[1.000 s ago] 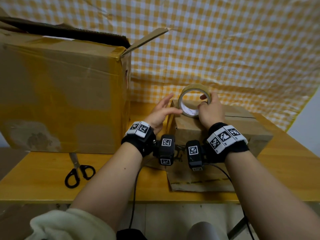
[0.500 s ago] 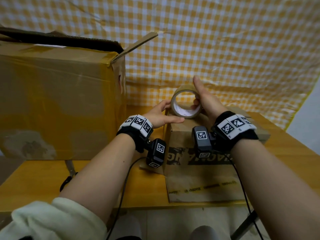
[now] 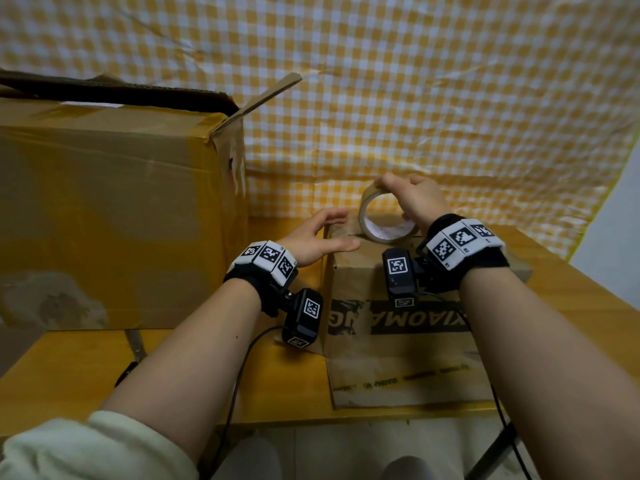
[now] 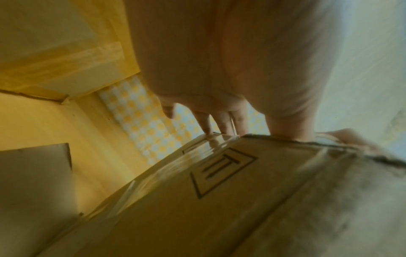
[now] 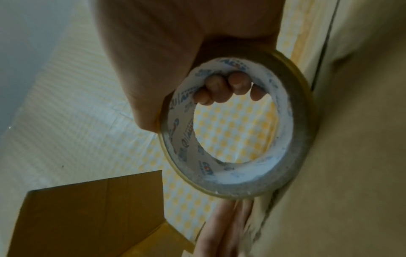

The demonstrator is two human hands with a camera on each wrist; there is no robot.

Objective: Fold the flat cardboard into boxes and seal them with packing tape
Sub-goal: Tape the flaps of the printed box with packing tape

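Note:
A small brown cardboard box (image 3: 356, 278) stands on the wooden table (image 3: 277, 386), its near flap lying flat towards me. On the box's top stands a roll of clear packing tape (image 3: 375, 230), on edge. My right hand (image 3: 412, 199) grips the roll from above; in the right wrist view its fingertips (image 5: 222, 88) curl over the far rim of the tape roll (image 5: 230, 132). My left hand (image 3: 318, 237) lies with straight fingers on the box's top left edge, thumb on the top. In the left wrist view those fingers (image 4: 219, 121) press a shiny tape strip (image 4: 197, 156) on the box side.
A large brown box (image 3: 114, 209) wrapped in tape, flaps up, fills the table's left side. Black-handled scissors (image 3: 133, 355) lie in front of it, partly hidden by my left arm. A yellow checked cloth (image 3: 415, 98) hangs behind. Cables run from the wrist cameras.
My right hand has shifted from the roll's side to over its top, and the roll has moved right along the box's top. The left hand has stayed at the box's left edge.

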